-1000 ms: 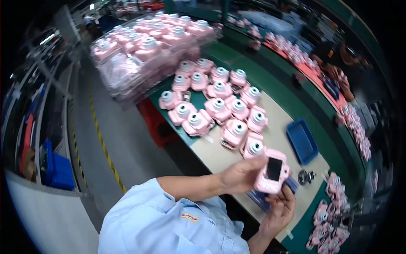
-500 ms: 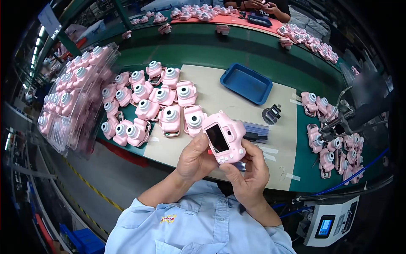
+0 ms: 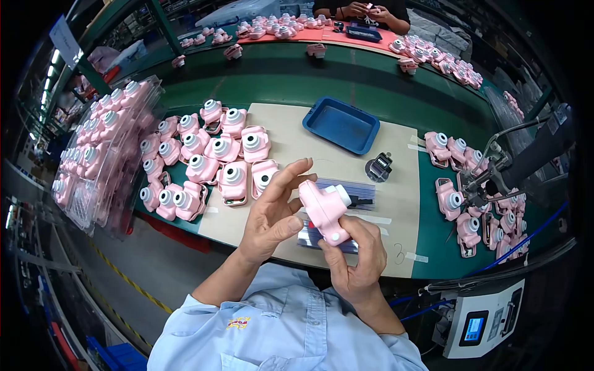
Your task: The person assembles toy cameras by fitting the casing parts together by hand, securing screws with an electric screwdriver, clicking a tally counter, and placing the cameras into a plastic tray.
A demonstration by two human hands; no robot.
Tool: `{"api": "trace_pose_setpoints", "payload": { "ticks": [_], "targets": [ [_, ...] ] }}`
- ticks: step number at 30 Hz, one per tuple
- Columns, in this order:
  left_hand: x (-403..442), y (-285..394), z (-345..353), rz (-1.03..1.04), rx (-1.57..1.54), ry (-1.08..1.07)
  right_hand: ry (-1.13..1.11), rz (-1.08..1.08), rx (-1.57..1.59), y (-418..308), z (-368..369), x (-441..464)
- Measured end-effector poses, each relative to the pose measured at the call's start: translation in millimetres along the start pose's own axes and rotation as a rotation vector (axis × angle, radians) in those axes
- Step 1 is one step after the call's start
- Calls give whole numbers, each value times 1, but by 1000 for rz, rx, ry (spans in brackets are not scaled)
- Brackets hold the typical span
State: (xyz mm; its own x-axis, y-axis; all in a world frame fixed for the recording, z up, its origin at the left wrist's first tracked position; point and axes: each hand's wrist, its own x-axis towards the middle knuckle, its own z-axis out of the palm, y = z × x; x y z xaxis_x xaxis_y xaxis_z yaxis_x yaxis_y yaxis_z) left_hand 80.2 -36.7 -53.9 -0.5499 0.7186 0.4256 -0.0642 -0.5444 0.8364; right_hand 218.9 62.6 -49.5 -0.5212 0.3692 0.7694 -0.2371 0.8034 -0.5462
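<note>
A pink toy camera with a white lens is tilted on its side in front of my chest. Its lens points right, and its lower end sits between the thumb and fingers of my right hand. Just left of it, my left hand is open, fingers spread and raised, apart from the camera. Below lie clear bluish strips on the beige mat. Beside my left hand is another pink camera, in a group of several on the bench. The held camera's screen side faces away from view.
A blue tray and a small black device stand on the mat. Stacked clear trays of cameras rise at left. At right, a metal tool arm hangs over more cameras. Across the green bench, another person's hands work.
The camera has turned from showing its screen to showing its side and lens. My left hand has let go of it and opened, while the right hand keeps its grip.
</note>
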Motion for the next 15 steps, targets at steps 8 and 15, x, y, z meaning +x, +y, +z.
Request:
{"api": "trace_pose_setpoints", "payload": {
  "ticks": [8, 15],
  "targets": [
    [0, 7, 1, -2, 245, -173, 16, 17, -2, 3, -4, -7],
    [-10, 4, 9, -62, 325, -148, 8, 182, 74, -3, -5, -14]
  ]
}}
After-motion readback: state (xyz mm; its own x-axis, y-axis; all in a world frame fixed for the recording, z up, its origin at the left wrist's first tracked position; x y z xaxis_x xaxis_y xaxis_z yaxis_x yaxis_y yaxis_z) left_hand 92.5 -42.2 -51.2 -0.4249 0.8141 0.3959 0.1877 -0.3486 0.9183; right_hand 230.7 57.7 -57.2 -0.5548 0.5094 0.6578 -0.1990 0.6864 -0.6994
